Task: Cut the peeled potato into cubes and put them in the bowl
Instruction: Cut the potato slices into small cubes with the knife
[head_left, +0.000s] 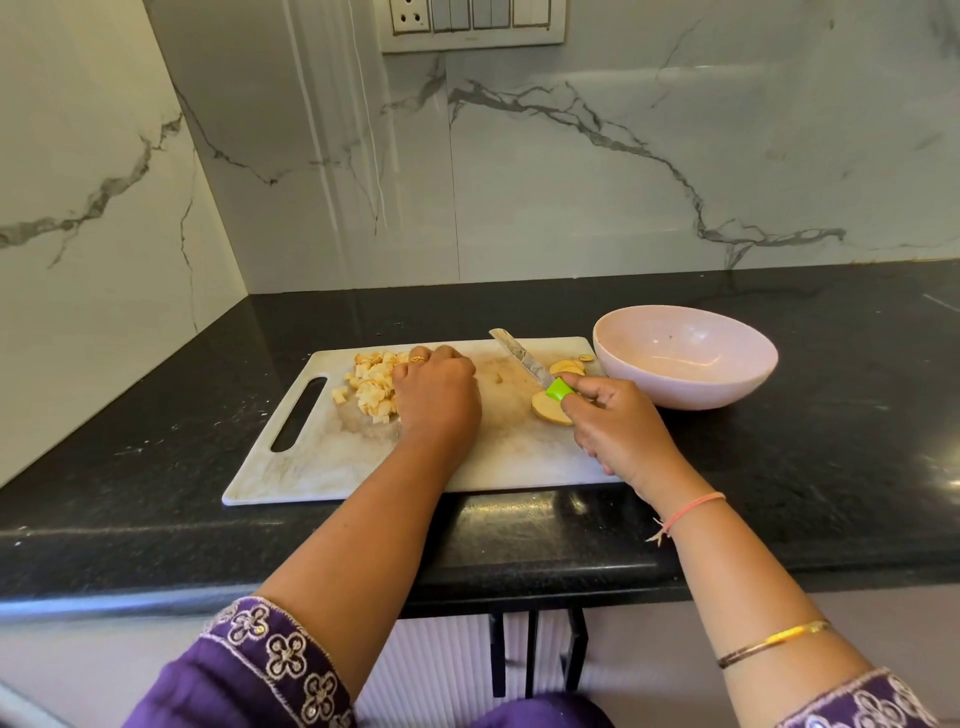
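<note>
A black counter (779, 467) bears a white cutting board (322, 467), with a pink bowl (701, 392) just beside its far right corner. The left hand (436, 395) lies knuckles-up, fingers curled against the potato cubes (371, 387); whether it grips any is hidden. The right hand (618, 431) holds the knife (524, 361) by its green handle, potato slices (548, 410) just beside its fingers.

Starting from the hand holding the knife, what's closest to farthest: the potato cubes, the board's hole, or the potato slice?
From the right hand, gripping the knife:
1. potato slice, just beside it.
2. potato cubes, across the board, by the left hand.
3. handle hole, board's left end.
</note>
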